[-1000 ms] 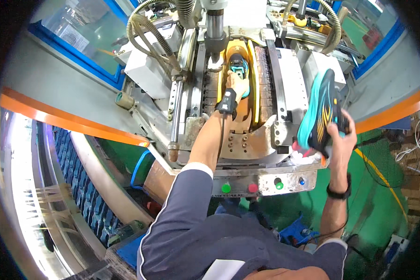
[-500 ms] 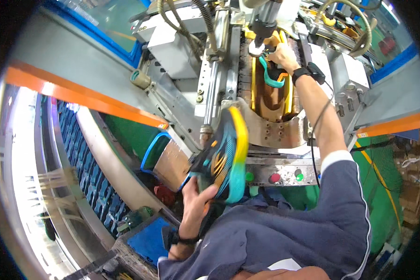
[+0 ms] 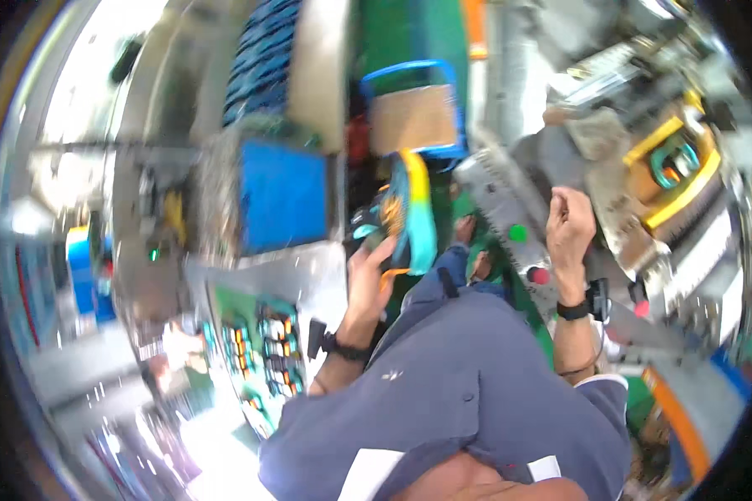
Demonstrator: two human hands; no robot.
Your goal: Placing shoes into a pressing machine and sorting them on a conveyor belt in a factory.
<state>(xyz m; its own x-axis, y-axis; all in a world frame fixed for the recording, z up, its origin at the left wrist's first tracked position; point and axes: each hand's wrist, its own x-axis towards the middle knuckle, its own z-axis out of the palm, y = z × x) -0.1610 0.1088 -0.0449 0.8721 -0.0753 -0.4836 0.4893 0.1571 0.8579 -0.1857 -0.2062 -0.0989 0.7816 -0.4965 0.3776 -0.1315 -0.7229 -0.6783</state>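
My left hand (image 3: 368, 280) grips a sneaker (image 3: 418, 221) with a yellow-to-teal sole and a dark, patterned upper. The shoe stands on edge in front of my body, sole turned to the right. To the right, my right hand (image 3: 571, 221) hangs with curled fingers and shows nothing in them, close to the machine's metal button panel (image 3: 497, 196). Beyond that hand a yellow-edged mould bed (image 3: 706, 171) in the machine has a teal-and-dark piece (image 3: 675, 161) lying in it. Motion blur softens the machine's details.
A green button (image 3: 518, 234) and a red button (image 3: 539, 275) sit on the panel. Further off stands a blue-framed seat (image 3: 414, 121) with a brown board. To the left are a blue flat surface (image 3: 284, 196), a blue ridged conveyor (image 3: 263, 63) and several shoes (image 3: 280, 346) on green.
The view has swung left. My right hand has come out of the machine and back toward me, its fingers curled. My left hand keeps hold of the sneaker.
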